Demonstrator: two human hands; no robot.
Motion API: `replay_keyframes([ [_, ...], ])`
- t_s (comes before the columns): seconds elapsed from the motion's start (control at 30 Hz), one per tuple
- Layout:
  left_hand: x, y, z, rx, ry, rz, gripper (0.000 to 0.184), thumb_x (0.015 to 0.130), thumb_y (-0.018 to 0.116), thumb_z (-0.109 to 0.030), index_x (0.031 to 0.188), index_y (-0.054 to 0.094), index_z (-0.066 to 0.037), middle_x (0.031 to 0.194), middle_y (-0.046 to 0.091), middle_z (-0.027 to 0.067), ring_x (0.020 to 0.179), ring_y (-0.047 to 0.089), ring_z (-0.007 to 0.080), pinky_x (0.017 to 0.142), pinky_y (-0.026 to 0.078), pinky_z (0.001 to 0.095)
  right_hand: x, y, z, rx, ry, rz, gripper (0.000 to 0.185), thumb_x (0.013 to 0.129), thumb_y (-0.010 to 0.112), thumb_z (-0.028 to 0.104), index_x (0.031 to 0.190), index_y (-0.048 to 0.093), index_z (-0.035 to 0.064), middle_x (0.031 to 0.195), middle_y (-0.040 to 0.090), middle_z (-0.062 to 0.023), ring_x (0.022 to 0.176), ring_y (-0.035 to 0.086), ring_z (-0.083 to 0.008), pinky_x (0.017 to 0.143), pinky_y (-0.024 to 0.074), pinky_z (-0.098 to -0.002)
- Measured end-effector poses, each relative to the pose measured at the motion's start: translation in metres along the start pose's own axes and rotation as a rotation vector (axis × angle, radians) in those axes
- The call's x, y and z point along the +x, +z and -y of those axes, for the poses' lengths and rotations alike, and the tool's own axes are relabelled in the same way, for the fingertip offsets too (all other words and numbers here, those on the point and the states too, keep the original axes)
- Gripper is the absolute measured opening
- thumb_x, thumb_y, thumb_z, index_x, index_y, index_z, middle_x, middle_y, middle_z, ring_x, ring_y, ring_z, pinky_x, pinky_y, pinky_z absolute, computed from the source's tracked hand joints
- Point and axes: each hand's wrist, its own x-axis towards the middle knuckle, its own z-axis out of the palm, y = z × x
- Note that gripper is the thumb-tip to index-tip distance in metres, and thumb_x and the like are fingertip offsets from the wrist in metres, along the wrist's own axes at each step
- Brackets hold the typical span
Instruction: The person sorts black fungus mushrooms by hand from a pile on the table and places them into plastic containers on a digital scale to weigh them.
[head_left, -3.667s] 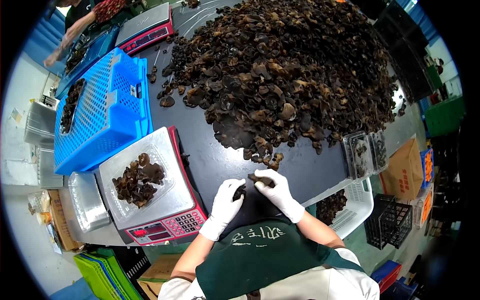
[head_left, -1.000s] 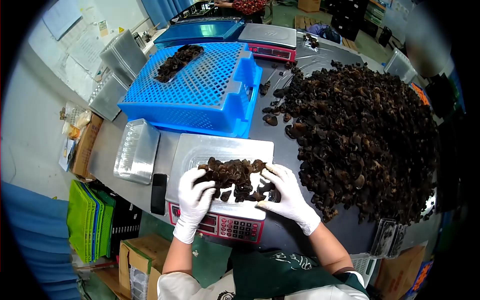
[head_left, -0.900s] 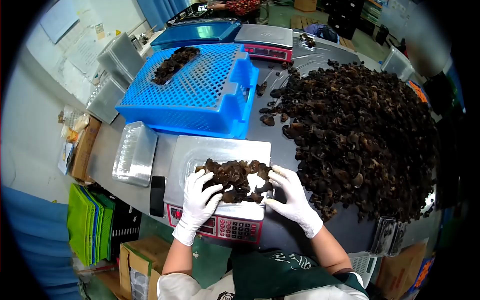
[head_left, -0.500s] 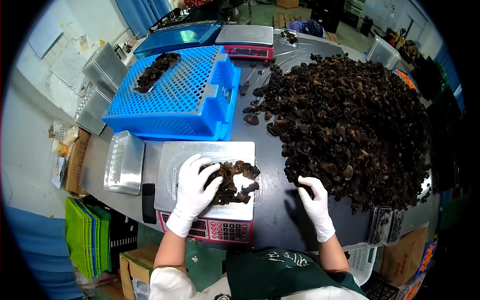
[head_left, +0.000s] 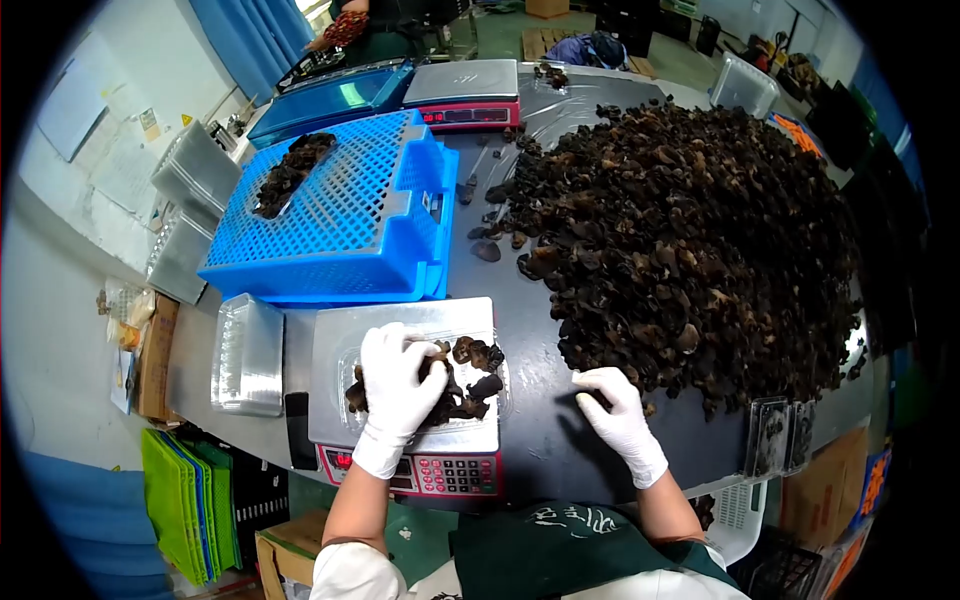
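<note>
My left hand (head_left: 400,385), in a white glove, is over a clear plastic tray on the scale (head_left: 470,320), its fingers curled round some dark fungus pieces. More fungus (head_left: 478,355) lies in the tray to the right of those fingers. My right hand (head_left: 615,415), also gloved, hovers over the dark table at the lower left edge of the large fungus pile (head_left: 690,250). Its thumb and fingers are apart, and nothing shows between them. Red digits glow on the scale's front panel, partly blocked by my left wrist.
An upturned blue crate (head_left: 340,200) holds a filled tray. Stacked clear trays (head_left: 247,355) and a black phone (head_left: 298,430) are left of the scale. A second scale (head_left: 462,85) stands at the back, near another person's arm (head_left: 345,28). Closed clear boxes (head_left: 768,440) lie at the right edge.
Both hands were at the tray about a second ago; my right hand has since moved right, off the scale. My left hand has stayed at the tray's left part, its fingers reaching into the fungus.
</note>
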Motion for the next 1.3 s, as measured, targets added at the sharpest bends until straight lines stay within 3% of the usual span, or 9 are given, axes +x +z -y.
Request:
replay_keyframes([
  [0.23,-0.015,-0.01,-0.04,-0.328,-0.044,-0.261,0.018,0.069,0.068,0.002,0.083,0.061,-0.006,0.084,0.063,0.0096,0.083,0.06,0.0274,0.081,0.048,0.038,-0.032,-0.011,-0.005,0.507,0.396,-0.056,0.018,0.088,0.058,0.003,0.104,0.064,-0.0019,0.104,0.067,-0.0142,0.095,0.065,-0.0225,0.086,0.0512,-0.0326],
  [0.37,-0.02,0.006,-0.104,-0.504,0.204,0.35,0.023,0.074,0.077,-0.023,0.086,0.064,-0.008,0.083,0.067,0.0037,0.073,0.064,0.0248,0.068,0.049,0.0373,-0.048,0.003,0.01,1.305,0.724,0.202,0.044,0.1,0.045,0.027,0.132,0.046,-0.0028,0.117,0.06,-0.0202,0.094,0.065,-0.0264,0.083,0.0543,-0.0358],
  [0.43,-0.057,0.041,-0.115,-0.652,0.29,0.269,0.048,0.079,0.074,-0.037,0.114,0.059,-0.007,0.107,0.062,0.0102,0.092,0.062,0.0283,0.076,0.049,0.0396,-0.067,0.002,0.002,1.474,0.883,0.346,0.048,0.101,0.042,0.034,0.132,0.046,-0.0021,0.11,0.062,-0.0172,0.092,0.064,-0.0255,0.076,0.0542,-0.0346],
  [0.63,-0.044,0.009,-0.087,-0.481,0.178,0.19,0.04,0.076,0.074,-0.038,0.099,0.064,-0.006,0.094,0.062,0.0115,0.089,0.06,0.0301,0.076,0.046,0.039,-0.106,-0.077,-0.015,0.486,0.975,0.803,0.034,0.094,0.058,0.031,0.094,0.073,0.0006,0.09,0.072,-0.0084,0.081,0.064,-0.0149,0.076,0.0506,-0.0269],
  [0.73,-0.044,-0.014,-0.048,-0.203,0.063,-0.015,0.059,0.062,0.083,-0.033,0.11,0.061,-0.006,0.107,0.059,0.0135,0.102,0.055,0.035,0.092,0.043,0.0476,-0.103,-0.102,0.002,-0.337,0.92,1.069,0.039,0.086,0.064,0.043,0.092,0.074,0.0054,0.089,0.072,-0.0133,0.084,0.068,-0.0254,0.078,0.0514,-0.0341],
  [0.9,-0.042,-0.037,0.018,0.039,-0.066,0.13,0.082,0.063,0.078,-0.055,0.127,0.057,-0.007,0.134,0.05,0.0144,0.131,0.036,0.0416,0.109,0.027,0.0545,-0.099,-0.083,-0.013,-0.22,0.525,0.221,0.026,0.082,0.067,0.027,0.088,0.067,0.0023,0.091,0.067,-0.0125,0.085,0.063,-0.0295,0.079,0.0505,-0.0353],
  [1.07,-0.036,-0.028,0.03,0.098,-0.086,0.389,0.097,0.06,0.074,-0.065,0.136,0.051,-0.01,0.141,0.046,0.0129,0.137,0.031,0.0379,0.115,0.013,0.0561,-0.081,-0.031,-0.048,-0.638,0.377,-0.058,0.051,0.077,0.073,0.025,0.122,0.056,0.0073,0.125,0.053,-0.0148,0.106,0.054,-0.0315,0.091,0.047,-0.0389],
  [1.17,-0.038,-0.024,0.03,-0.001,-0.143,0.359,0.094,0.057,0.08,-0.055,0.134,0.053,-0.01,0.138,0.049,0.0134,0.133,0.039,0.0358,0.112,0.025,0.0514,-0.077,-0.013,-0.065,-0.72,0.423,-0.052,0.054,0.073,0.078,0.026,0.12,0.057,0.0083,0.124,0.052,-0.013,0.108,0.053,-0.0314,0.091,0.0469,-0.0406],
  [1.3,-0.042,-0.02,0.027,-0.127,-0.185,0.296,0.088,0.055,0.085,-0.043,0.131,0.056,-0.01,0.134,0.053,0.0146,0.125,0.047,0.0344,0.104,0.039,0.0442,-0.081,-0.023,-0.081,-0.509,0.282,-0.117,0.015,0.081,0.069,0.013,0.094,0.066,0.0072,0.099,0.06,-0.008,0.081,0.063,-0.0266,0.071,0.0517,-0.0339],
])
